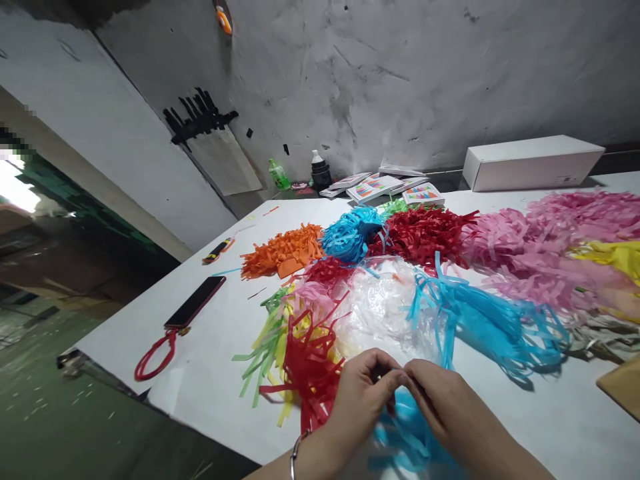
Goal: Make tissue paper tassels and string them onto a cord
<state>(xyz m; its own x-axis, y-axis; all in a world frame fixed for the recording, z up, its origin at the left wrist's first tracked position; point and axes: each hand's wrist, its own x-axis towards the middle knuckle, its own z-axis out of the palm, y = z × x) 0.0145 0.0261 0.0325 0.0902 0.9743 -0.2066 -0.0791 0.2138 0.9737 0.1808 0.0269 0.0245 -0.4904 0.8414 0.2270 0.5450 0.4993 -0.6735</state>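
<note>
My left hand (367, 387) and my right hand (433, 393) meet at the fingertips near the table's front. Both are closed, pinching a blue paper tassel (407, 433) whose strips hang below them; the pinched top is hidden by the fingers. Left of my left hand lies a red tassel (310, 367), over green strips (257, 360) and yellow ones. Just beyond my hands is a crumpled clear plastic bag (385, 307). To the right of the bag, a blue tassel bundle (500, 323) lies flat on the white table (200, 387).
Orange (290, 247), blue (353, 233), dark red (425, 233) and pink fringe piles (540, 247) span the table's middle. A phone (195, 303) with a red strap and a cutter knife (219, 251) lie left. Behind are printed packs (375, 188), a black bottle (320, 173) and a white box (533, 163).
</note>
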